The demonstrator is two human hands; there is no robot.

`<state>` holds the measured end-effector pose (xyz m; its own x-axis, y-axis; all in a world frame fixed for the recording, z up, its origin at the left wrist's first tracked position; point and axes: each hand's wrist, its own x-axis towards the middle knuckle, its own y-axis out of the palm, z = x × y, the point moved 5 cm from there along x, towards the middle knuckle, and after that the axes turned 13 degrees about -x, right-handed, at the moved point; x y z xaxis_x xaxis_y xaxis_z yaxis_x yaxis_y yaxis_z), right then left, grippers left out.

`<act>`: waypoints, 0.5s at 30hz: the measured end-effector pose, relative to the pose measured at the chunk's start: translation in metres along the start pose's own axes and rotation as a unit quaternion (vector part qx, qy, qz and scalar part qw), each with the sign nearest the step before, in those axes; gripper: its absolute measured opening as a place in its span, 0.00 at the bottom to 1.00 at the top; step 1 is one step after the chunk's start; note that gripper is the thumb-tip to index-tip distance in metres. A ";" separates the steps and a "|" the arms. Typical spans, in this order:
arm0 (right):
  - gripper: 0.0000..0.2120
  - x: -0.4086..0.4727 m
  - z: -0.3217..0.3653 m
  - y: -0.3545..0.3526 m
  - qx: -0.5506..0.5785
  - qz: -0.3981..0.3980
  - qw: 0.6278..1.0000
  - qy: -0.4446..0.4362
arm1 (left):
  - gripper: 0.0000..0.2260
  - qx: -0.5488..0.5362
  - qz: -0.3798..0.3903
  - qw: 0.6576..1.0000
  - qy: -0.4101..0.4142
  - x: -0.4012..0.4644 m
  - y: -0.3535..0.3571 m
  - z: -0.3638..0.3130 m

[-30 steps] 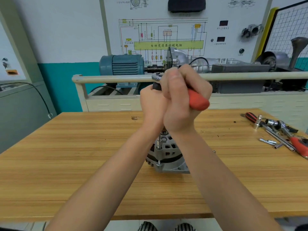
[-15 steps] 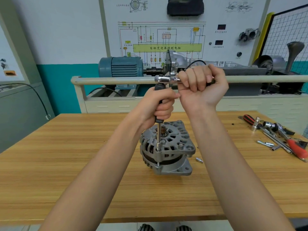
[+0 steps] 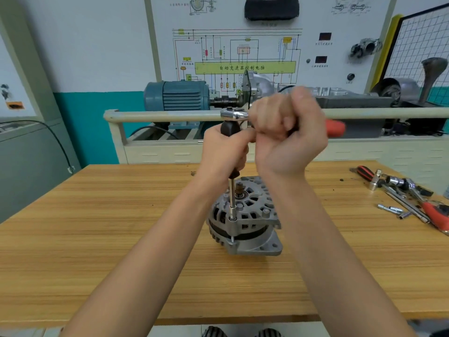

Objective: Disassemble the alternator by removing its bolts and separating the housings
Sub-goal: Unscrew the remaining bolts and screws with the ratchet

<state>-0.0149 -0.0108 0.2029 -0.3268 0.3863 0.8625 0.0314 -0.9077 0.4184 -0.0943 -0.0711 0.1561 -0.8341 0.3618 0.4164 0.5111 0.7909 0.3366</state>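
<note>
A grey alternator (image 3: 250, 215) stands on the wooden table (image 3: 97, 227), shaft end up. A long extension bar (image 3: 232, 198) rises from a bolt on its left rim to a ratchet wrench (image 3: 235, 115). My left hand (image 3: 224, 152) grips the black handle of the extension just below the ratchet head. My right hand (image 3: 289, 132) grips the ratchet's red handle (image 3: 336, 128), which points right. The socket on the bolt sits at the alternator's upper housing edge.
Loose tools lie at the table's right side: a red-handled ratchet (image 3: 435, 211), sockets (image 3: 375, 182) and extension bars (image 3: 391, 209). Behind the table stands a training rig with a rail (image 3: 170, 116) and a blue motor (image 3: 177, 94).
My right hand has swung the ratchet handle from near my body round to the right; its red end now shows past my fist. My left hand stayed on the extension.
</note>
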 end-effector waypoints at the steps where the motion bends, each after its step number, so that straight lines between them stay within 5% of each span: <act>1: 0.20 0.007 -0.006 -0.008 0.064 -0.013 0.996 0.062 | 0.18 -0.023 0.048 0.998 -0.027 0.001 0.000 0.002; 4: 0.19 0.016 -0.024 -0.028 0.228 -0.068 0.948 0.212 | 0.15 -0.083 0.196 0.970 -0.113 0.003 0.004 0.002; 8: 0.18 0.017 -0.038 -0.041 0.319 -0.137 0.902 0.257 | 0.17 -0.110 0.272 0.935 -0.201 0.000 0.015 0.008; 15: 0.19 0.000 -0.008 -0.016 0.104 -0.054 0.991 0.071 | 0.21 -0.022 0.046 0.995 -0.089 0.001 0.008 0.005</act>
<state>-0.0233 0.0025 0.1934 -0.4678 0.4394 0.7669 0.1779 -0.8031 0.5687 -0.0918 -0.0617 0.1547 -0.8044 0.5167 0.2933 0.5930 0.7292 0.3415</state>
